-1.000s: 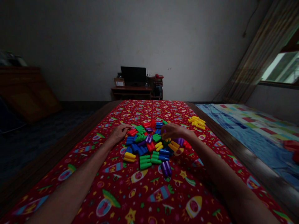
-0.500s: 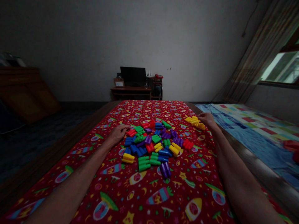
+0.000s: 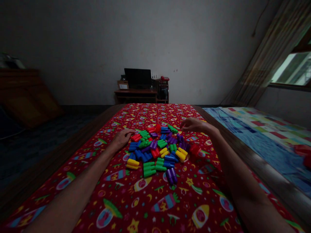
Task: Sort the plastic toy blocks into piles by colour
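A pile of plastic building blocks in red, green, blue, purple and yellow lies on a red patterned cloth (image 3: 145,207). My left hand (image 3: 122,137) rests on the cloth at the pile's left edge, fingers loosely stretched and holding nothing, beside a red block (image 3: 136,137) and a green block (image 3: 144,134). Above the far right side of the pile hovers my right hand (image 3: 192,124), palm down. Its fingers are apart with nothing visible in them, close to a green block (image 3: 172,129) and a purple block (image 3: 180,138). My right forearm covers the spot where yellow blocks lay.
The cloth covers a long table with a dark wooden edge (image 3: 97,118). To the right lies a bed with blue and checkered covers (image 3: 233,129). A desk with a monitor (image 3: 138,78) stands at the far wall, and a wooden cabinet (image 3: 26,97) at the left.
My right hand has moved left from the separate yellow blocks towards the pile, and those blocks are now out of sight behind the arm. My left hand has stayed in place.
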A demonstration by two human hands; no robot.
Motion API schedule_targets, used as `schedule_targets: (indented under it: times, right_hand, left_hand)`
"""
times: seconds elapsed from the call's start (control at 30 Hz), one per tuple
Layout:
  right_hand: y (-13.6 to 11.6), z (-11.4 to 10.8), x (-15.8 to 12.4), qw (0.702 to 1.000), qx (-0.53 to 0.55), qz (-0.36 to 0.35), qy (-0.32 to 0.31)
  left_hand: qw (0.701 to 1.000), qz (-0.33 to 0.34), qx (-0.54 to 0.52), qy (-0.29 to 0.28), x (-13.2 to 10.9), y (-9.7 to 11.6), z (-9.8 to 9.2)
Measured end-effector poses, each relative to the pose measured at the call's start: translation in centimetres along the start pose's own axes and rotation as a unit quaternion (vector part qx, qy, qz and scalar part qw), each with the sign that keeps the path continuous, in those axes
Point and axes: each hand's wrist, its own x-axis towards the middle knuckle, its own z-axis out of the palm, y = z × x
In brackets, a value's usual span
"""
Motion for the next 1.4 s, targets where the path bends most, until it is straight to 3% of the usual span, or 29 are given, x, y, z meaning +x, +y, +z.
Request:
schedule_targets:
  times: [0.03,0.1,0.2,0.33,0.43,0.5,0.6,0.67,0.73,0.8,0.9,1.03,1.13,1.27,1.33,1.4]
  right_hand:
    - [-1.7,0.3,-0.4,0.998,-0.019,-0.029,-0.055]
    - [-4.4,1.3,-1.4,0.989,-0.101,-0.065,-0.089]
    - [-6.6,3.3,-3.4,0.967,-0.24,-0.075,-0.043]
    - [-6.0,6.0,-6.1,0.956,-0.282,-0.083,-0.008]
    - [-4.0,6.7,-6.9,0.966,-0.212,-0.141,0.041]
    - [-2.3,5.8,-6.3,0.975,-0.138,-0.159,0.067]
    - [1.4,3.0,-4.3,0.981,-0.026,-0.097,0.164]
    - [4.5,1.3,-2.7,0.96,0.029,-0.022,0.277]
    - [7.6,0.3,-1.2,0.915,0.058,0.072,0.392]
    - [10.3,0.4,0.0,0.873,0.063,0.137,0.464]
    - [12.8,1.6,1.2,0.842,0.054,0.163,0.512]
    - [14.2,2.7,1.6,0.855,0.026,0.152,0.495]
    - [14.1,2.1,0.8,0.871,-0.013,0.188,0.454]
    - [11.4,0.1,-0.3,0.857,-0.058,0.224,0.46]
    - [8.6,-0.6,-0.6,0.87,-0.057,0.175,0.457]
    - [4.7,-0.7,-0.6,0.911,-0.039,0.086,0.401]
  left_hand:
    - [1.0,0.0,0.002,0.0,0.0,0.0,0.0]
    - [1.0,0.0,0.006,-0.001,-0.1,0.1,0.0]
    - [1.0,0.0,0.01,-0.005,0.0,0.2,0.0]
    - [1.0,0.006,0.006,0.001,0.1,0.0,0.2]
    - [1.0,0.015,-0.007,0.006,0.2,-0.4,0.4]
    - [1.0,0.018,-0.01,0.004,0.3,-0.5,0.6]
    - [1.0,0.013,-0.007,0.002,0.3,-0.4,0.5]
    - [1.0,0.006,-0.004,0.002,0.3,-0.3,0.4]
    - [1.0,0.003,-0.002,0.001,0.2,-0.1,0.3]
    - [1.0,0.003,-0.002,0.003,0.2,0.0,0.2]
    - [1.0,-0.002,-0.005,0.009,0.1,0.0,0.2]
    - [1.0,-0.002,-0.007,0.014,0.1,0.0,0.2]
    - [1.0,0.002,-0.003,0.012,0.1,0.0,0.1]
    - [1.0,-0.001,0.0,0.009,0.1,-0.1,0.2]
    - [1.0,-0.001,-0.003,0.009,0.1,-0.2,0.3]
    - [1.0,-0.001,-0.007,0.009,0.1,-0.2,0.3]
